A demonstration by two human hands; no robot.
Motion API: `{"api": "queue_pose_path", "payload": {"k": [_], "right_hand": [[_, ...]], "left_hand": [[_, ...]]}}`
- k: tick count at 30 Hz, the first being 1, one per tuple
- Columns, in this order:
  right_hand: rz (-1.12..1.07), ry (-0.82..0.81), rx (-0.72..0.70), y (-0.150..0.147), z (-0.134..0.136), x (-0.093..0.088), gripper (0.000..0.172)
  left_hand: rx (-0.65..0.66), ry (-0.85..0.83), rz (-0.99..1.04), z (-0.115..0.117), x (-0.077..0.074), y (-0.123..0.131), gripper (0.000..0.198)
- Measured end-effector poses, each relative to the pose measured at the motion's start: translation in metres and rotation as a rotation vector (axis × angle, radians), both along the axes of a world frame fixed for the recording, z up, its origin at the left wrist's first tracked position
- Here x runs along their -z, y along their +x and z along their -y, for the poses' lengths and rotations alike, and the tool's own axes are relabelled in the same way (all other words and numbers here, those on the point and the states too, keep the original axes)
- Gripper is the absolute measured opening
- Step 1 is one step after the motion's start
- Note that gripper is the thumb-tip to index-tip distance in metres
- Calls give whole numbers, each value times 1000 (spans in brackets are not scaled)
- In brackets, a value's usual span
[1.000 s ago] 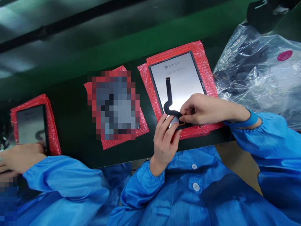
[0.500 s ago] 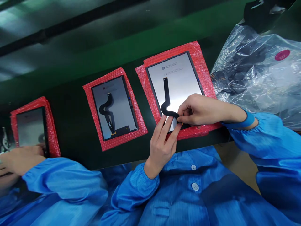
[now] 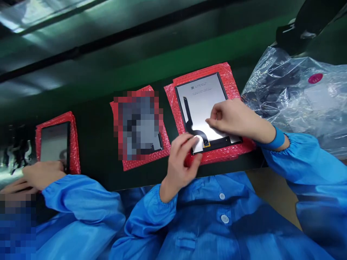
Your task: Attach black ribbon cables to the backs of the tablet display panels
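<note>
A screen panel point(image 3: 203, 104) with a silvery back lies on red bubble wrap point(image 3: 231, 79) in front of me. A black flex cable point(image 3: 188, 113) curves along its left side, its gold-edged end point(image 3: 206, 144) lying at the black strip on the lower edge. My left hand point(image 3: 180, 164) is at the panel's lower left corner, fingertips at the cable's bend, thumb held apart from the fingers. Over the middle of the panel hovers my right hand point(image 3: 230, 117), thumb and forefinger pinched together. Whatever may be between them is too small to make out.
To the left, another panel on red bubble wrap point(image 3: 146, 160) is partly pixelated. Farther left, a co-worker's hand point(image 3: 45, 175) rests by a third panel point(image 3: 55, 141). A clear plastic bag point(image 3: 295, 104) with a pink sticker lies at the right on the dark green table point(image 3: 94, 151).
My right hand has come off the cable's lower end, which now shows. My left thumb has drawn back from that end. The cable's upper part has shifted left. The view has moved slightly.
</note>
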State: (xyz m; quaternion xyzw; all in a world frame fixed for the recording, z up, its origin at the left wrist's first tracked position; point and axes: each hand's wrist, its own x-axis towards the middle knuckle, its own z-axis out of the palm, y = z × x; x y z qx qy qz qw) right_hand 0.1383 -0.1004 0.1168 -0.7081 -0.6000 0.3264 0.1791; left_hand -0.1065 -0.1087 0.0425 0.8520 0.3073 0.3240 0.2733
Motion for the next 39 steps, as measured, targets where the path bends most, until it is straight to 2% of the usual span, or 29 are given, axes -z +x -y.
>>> {"api": "queue_pose_path", "payload": {"k": [4, 5, 7, 10, 15, 21, 24, 27, 29, 32, 34, 39], "right_hand": [[203, 215, 155, 30, -11, 7, 23], [223, 242, 202, 39, -13, 12, 25], [240, 287, 305, 57, -15, 26, 29], [187, 311, 368, 75, -14, 51, 41], [130, 278, 302, 80, -7, 77, 57], [109, 275, 277, 75, -6, 77, 67], [94, 258, 265, 76, -6, 77, 68], [83, 254, 266, 78, -4, 83, 67], [77, 268, 258, 82, -3, 90, 67], [68, 297, 244, 89, -4, 103, 66], [61, 302, 251, 94, -6, 112, 64], [16, 321, 257, 91, -14, 127, 51]], "left_hand": [[-353, -206, -2, -36, -13, -3, 31], [-372, -297, -43, -44, -18, -2, 32], [-320, -481, -131, -56, -24, 1, 33], [-258, -587, -172, -63, -27, 9, 33], [-308, -520, -151, -65, -23, 22, 24], [-290, -481, -90, -65, -32, 32, 27], [-298, -494, -29, -65, -32, 36, 27], [-305, -513, 12, -65, -25, 37, 25], [-312, -513, 19, -66, -20, 36, 17], [-350, -378, -56, -70, -9, 36, 31], [-356, -290, -120, -76, -3, 36, 30], [-326, -278, -134, -96, 10, 34, 27]]}}
